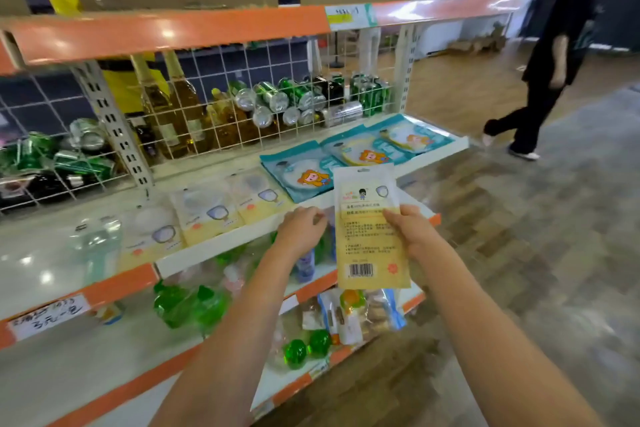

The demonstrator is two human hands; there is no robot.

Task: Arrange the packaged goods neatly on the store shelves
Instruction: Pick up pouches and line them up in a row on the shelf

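Note:
My right hand (pixel 412 230) grips a flat yellow-and-white packet (pixel 369 243) upright, its barcode side toward me, in front of the middle shelf (pixel 221 243). My left hand (pixel 301 227) reaches to the shelf's front lip beside the packet, fingers curled downward; whether it holds anything is unclear. On the shelf lie several similar yellow packets (pixel 204 215) in a row, and to their right several teal packets (pixel 304 173) with a cartoon figure.
Behind a white wire grid (pixel 221 107) stand bottles and green cans. Lower shelves hold green bottles (pixel 187 305) and snack bags (pixel 349 315). Cardboard boxes sit on top. A person in black (pixel 550 55) walks across the wooden floor at right.

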